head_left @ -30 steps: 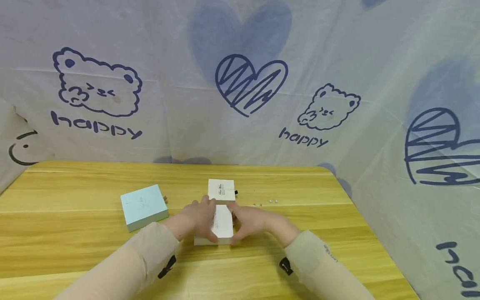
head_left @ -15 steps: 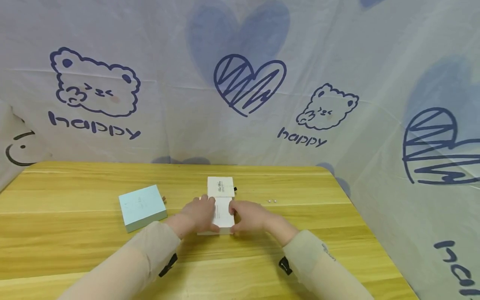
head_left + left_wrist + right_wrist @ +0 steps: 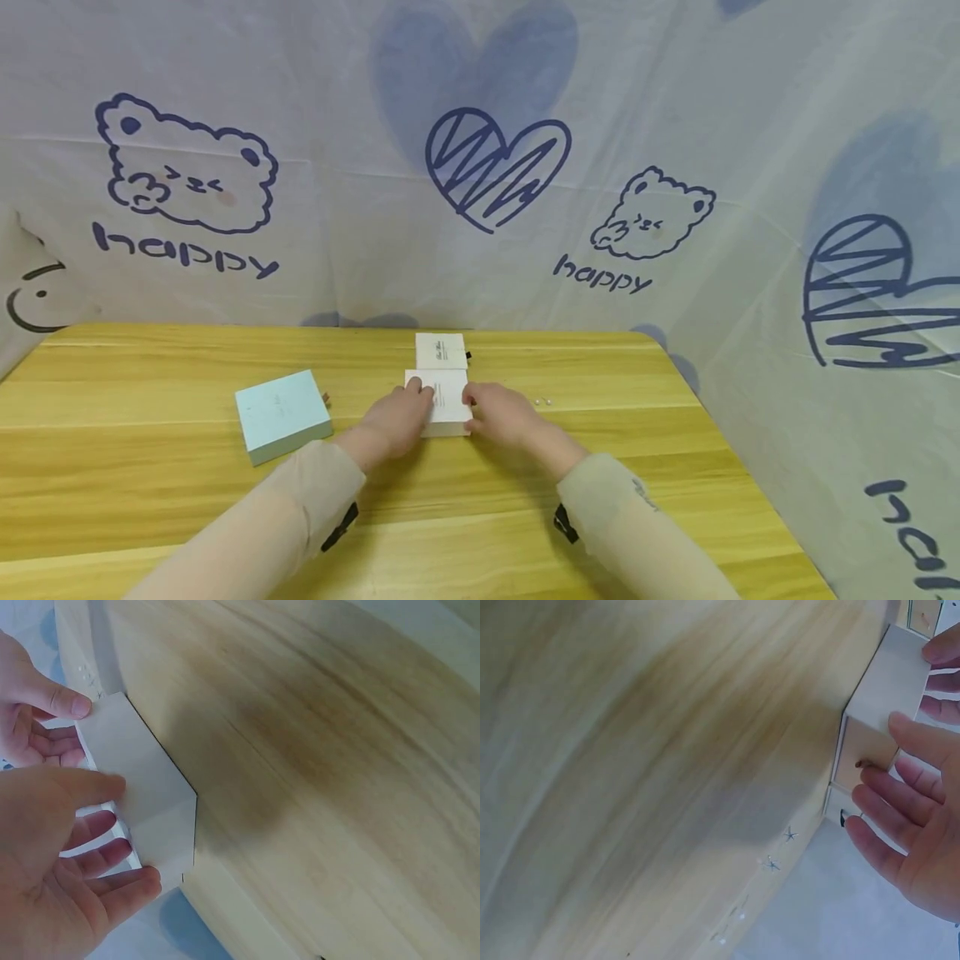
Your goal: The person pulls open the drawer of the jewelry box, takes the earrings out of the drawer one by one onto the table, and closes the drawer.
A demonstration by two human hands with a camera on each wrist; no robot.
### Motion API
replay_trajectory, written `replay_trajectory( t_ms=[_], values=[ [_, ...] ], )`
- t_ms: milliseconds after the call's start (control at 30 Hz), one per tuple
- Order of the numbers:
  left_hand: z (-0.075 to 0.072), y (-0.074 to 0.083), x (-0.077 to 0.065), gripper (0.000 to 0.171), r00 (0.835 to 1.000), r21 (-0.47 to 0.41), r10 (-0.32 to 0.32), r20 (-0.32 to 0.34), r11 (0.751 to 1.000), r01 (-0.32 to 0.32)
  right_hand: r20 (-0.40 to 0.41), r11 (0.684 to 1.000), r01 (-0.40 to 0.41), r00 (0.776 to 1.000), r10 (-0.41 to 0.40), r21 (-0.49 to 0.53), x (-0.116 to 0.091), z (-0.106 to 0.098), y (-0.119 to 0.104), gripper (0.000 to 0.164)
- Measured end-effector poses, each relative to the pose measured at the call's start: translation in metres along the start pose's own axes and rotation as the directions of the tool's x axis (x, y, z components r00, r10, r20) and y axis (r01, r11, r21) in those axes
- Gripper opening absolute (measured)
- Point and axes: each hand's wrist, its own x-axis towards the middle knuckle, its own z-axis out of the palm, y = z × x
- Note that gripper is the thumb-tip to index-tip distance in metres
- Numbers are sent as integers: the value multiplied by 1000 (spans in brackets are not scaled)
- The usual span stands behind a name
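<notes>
A white drawer box (image 3: 450, 398) lies on the table between both hands, lettering on its top. My left hand (image 3: 397, 419) holds its left side; in the left wrist view the thumb of the left hand (image 3: 56, 859) lies on the front face. My right hand (image 3: 506, 417) grips the right end, and in the right wrist view the fingers of the right hand (image 3: 922, 802) are by a small brown tab (image 3: 865, 764). Directly behind, touching or nearly so, sits a smaller white box (image 3: 441, 351) with a black tab.
A light blue box (image 3: 283, 415) with a brown tab stands to the left. Small earrings (image 3: 543, 402) lie right of the right hand; star-shaped ones (image 3: 772, 863) show in the right wrist view. A printed cloth (image 3: 345, 208) hangs behind the wooden table (image 3: 480, 533).
Both hands have slid the white drawer box away from me, and the smaller white box has shifted back with it. The blue box has stayed put.
</notes>
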Motion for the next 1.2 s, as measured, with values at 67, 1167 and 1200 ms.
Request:
replay_trajectory(
  t_ms=[67,1167,1200],
  values=[
    [-1,-1,0,31,1000,-8,-1,5,1000,1,-8,1000,-5,1000,4,-13,0,-1,-1,28],
    [-41,-95,-49,107,914,83,-337,227,941,327,-168,999,-36,985,28,-41,-14,-5,5,29],
    [-39,-97,-49,104,916,87,-331,227,944,319,-173,999,-33,985,25,-43,-14,-5,6,27]
  ],
)
